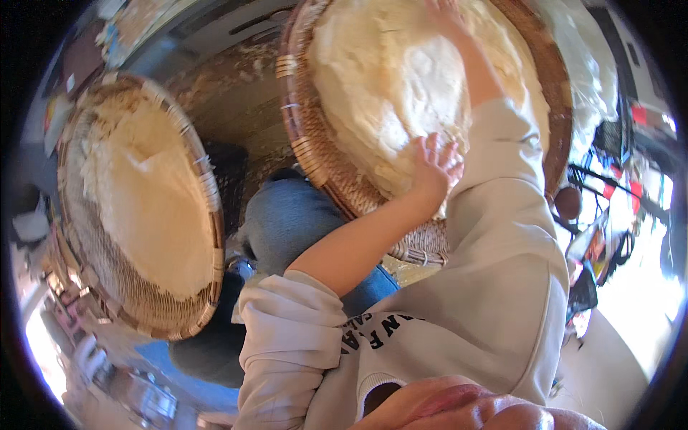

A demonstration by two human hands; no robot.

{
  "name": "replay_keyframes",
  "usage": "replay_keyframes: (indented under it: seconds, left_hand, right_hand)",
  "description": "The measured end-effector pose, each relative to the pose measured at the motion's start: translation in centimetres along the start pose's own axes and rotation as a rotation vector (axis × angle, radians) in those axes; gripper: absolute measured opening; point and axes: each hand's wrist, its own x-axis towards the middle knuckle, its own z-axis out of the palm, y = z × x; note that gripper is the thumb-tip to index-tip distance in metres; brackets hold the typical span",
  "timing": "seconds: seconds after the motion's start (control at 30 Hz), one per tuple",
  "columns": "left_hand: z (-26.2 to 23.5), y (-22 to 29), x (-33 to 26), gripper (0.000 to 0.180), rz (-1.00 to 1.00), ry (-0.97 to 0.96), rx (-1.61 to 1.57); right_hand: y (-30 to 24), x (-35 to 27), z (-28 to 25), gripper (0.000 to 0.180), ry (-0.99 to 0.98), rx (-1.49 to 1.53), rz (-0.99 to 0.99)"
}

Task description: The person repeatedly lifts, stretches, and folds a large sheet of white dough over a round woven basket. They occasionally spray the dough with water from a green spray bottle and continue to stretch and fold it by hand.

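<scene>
A large round woven basket tray (304, 136) carries a thick, soft, cream-coloured mass (380, 79); whether it is dough, fibre or something else I cannot make out. My left hand (436, 166) rests on the near part of this mass, palm down, with bent fingers somewhat apart and nothing visible in them. Farther off, my right hand (448, 20) reaches across to the mass's far side. It is blurred, and the picture's upper rim cuts off its fingertips, so its grip does not show.
To the left, a second woven tray (215, 236) holds a similar pale layer (154, 208). My jeans-clad knee (290, 218) is between the two trays. Clear plastic sheeting (588, 64) hangs beyond the large tray's right edge, near a dark crate (614, 140) and assorted clutter.
</scene>
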Motion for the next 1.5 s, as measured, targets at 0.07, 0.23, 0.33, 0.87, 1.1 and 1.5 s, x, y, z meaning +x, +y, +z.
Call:
replay_keyframes:
  seconds: [0.07,0.23,0.33,0.87,1.1,1.5]
  left_hand:
    - [-0.6,-1.2,0.3,0.064,0.06,-0.027,-0.148]
    - [-2.0,-2.5,0.5,0.078,0.197,-0.198,-0.421]
    - [-1.7,-2.4,0.2,0.079,0.236,-0.216,-0.447]
    - [0.3,-13.3,-23.1,0.023,-0.111,0.892,-0.875]
    - [13.2,-23.4,-39.7,0.028,-0.874,0.277,-0.798]
    - [13.1,-27.9,-29.8,0.09,-1.191,0.265,-0.88]
  right_hand:
    - [1.1,-4.7,-2.3,0.059,0.276,0.144,0.086]
    - [6.4,-21.8,-9.2,0.075,-0.2,-0.086,0.336]
    - [8.2,-27.2,-10.2,0.074,-0.233,-0.041,0.498]
    - [2.1,-31.7,-18.1,0.035,0.162,0.589,0.151]
    - [-16.6,-45.9,-26.7,0.017,-0.019,0.918,-0.304]
    - [-32.5,-34.2,-32.1,0.014,0.028,0.9,-0.637]
